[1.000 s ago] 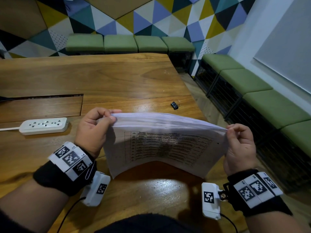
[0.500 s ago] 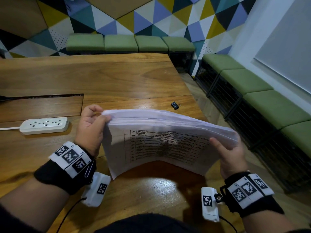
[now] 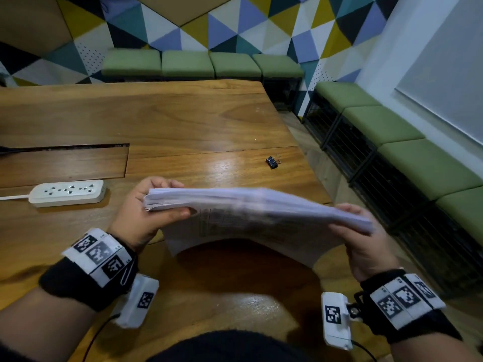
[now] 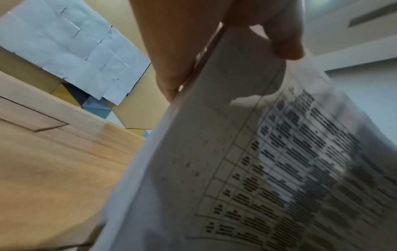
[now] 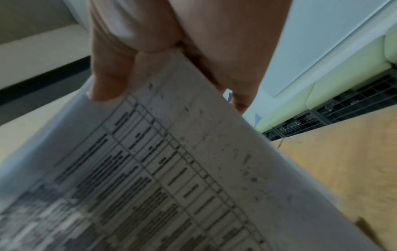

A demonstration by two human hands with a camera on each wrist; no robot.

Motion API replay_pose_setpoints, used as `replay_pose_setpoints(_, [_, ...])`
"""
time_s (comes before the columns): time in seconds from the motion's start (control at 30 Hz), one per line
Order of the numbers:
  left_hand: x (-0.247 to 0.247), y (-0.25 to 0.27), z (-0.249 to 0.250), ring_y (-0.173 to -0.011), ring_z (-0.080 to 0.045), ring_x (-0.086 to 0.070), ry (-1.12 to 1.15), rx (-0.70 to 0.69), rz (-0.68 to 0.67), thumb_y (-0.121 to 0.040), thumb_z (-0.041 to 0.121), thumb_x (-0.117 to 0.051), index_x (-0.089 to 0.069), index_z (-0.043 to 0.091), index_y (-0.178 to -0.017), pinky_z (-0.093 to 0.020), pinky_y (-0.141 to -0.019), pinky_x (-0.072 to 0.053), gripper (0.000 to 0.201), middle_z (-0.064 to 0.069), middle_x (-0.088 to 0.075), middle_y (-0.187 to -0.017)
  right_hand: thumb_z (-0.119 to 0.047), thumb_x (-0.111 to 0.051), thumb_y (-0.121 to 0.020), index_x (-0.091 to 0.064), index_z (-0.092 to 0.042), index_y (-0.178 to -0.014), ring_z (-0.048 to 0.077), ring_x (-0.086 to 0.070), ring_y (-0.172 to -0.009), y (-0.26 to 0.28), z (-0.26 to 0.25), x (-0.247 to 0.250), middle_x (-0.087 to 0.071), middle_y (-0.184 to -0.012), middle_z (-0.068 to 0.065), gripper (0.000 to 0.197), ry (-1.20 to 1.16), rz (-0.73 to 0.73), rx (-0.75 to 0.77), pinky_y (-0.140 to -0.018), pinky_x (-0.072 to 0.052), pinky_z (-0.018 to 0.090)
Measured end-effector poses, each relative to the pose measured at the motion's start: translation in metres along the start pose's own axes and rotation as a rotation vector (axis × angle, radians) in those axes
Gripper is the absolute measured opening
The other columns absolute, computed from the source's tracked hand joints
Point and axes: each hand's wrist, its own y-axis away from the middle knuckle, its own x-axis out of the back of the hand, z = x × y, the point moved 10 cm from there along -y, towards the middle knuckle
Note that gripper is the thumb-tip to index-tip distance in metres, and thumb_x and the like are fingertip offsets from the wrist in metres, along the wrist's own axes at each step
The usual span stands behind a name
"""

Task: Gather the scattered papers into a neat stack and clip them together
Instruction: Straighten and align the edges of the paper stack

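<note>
Tilting forward now, the stack of papers (image 3: 251,205) has dipped from the upright hold of a second ago, so its top edges face the camera and the printed table on its near sheet shows only along the lower part. Starting left of the stack, a white power strip (image 3: 66,192) lies on the wooden table (image 3: 162,121), untouched. Next, the left hand (image 3: 146,212) pinches the stack's left end, thumb on the near face and fingers curled behind. The stack itself hangs in the air above the table's near edge, bowed in the middle, its sheet edges at the left end looking slightly ragged. At its right end, the right hand (image 3: 366,239) has slid down from a fingertip pinch at the top corner to a fuller grip, thumb across the near sheet. Beyond the stack, to its right, the black binder clip (image 3: 271,162) waits on the table. My read: gathering is done, squaring up is under way, clipping comes next.
</note>
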Motion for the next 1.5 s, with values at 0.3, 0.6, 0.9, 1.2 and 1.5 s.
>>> replay_pose_setpoints(0.3, [0.01, -0.004, -0.012, -0.091, -0.029, -0.066, -0.096, 0.04, 0.103, -0.043, 0.034, -0.083, -0.064, 0.0, -0.1, -0.024, -0.068, -0.055, 0.068, -0.013, -0.07, -0.094, -0.024, -0.081, -0.043, -0.067, -0.009, -0.084, 0.005, -0.068, -0.074, 0.0, 0.0, -0.007, -0.075, -0.073, -0.007, 0.046, 0.035, 0.102, -0.011, -0.067, -0.054, 0.018])
replay_pose_setpoints(0.6, [0.008, -0.007, 0.004, -0.074, 0.0, -0.065, 0.124, -0.01, 0.209, -0.082, 0.013, -0.06, -0.06, 0.023, -0.084, -0.014, -0.068, -0.053, 0.009, 0.014, -0.074, -0.078, -0.063, -0.071, -0.056, -0.065, -0.018, -0.075, 0.006, -0.06, -0.066, -0.003, -0.013, -0.006, -0.069, -0.067, -0.009, 0.049, -0.042, 0.205, -0.009, -0.062, -0.046, 0.021])
replay_pose_setpoints(0.9, [-0.006, -0.01, 0.004, -0.065, 0.002, -0.065, 0.121, 0.021, 0.123, -0.036, 0.061, -0.082, -0.06, 0.02, -0.085, -0.014, -0.056, -0.053, 0.067, 0.013, -0.073, -0.075, -0.083, -0.068, -0.033, -0.059, -0.022, -0.082, 0.003, -0.06, -0.058, -0.007, -0.01, 0.003, -0.063, -0.066, -0.007, 0.079, -0.041, 0.37, 0.014, -0.053, -0.048, 0.019])
replay_pose_setpoints(1.2, [-0.013, -0.003, -0.006, -0.085, -0.019, -0.068, 0.082, 0.075, 0.154, -0.057, 0.019, -0.077, -0.066, -0.001, -0.098, -0.024, -0.071, -0.056, 0.046, -0.011, -0.074, -0.09, -0.033, -0.071, -0.066, -0.057, -0.024, -0.072, -0.005, -0.057, -0.055, 0.005, -0.026, -0.007, -0.065, -0.057, -0.02, 0.018, 0.092, 0.325, 0.129, -0.051, -0.047, 0.011])
replay_pose_setpoints(1.5, [-0.008, 0.014, -0.012, -0.062, 0.004, -0.066, 0.072, 0.075, 0.234, -0.067, 0.001, -0.071, -0.061, 0.014, -0.083, -0.012, -0.056, -0.053, 0.024, 0.016, -0.072, -0.064, -0.024, -0.085, -0.053, -0.047, -0.032, -0.101, -0.006, -0.06, -0.084, 0.023, -0.027, -0.021, -0.057, -0.099, -0.008, 0.062, 0.054, 0.197, 0.196, -0.07, -0.05, 0.009])
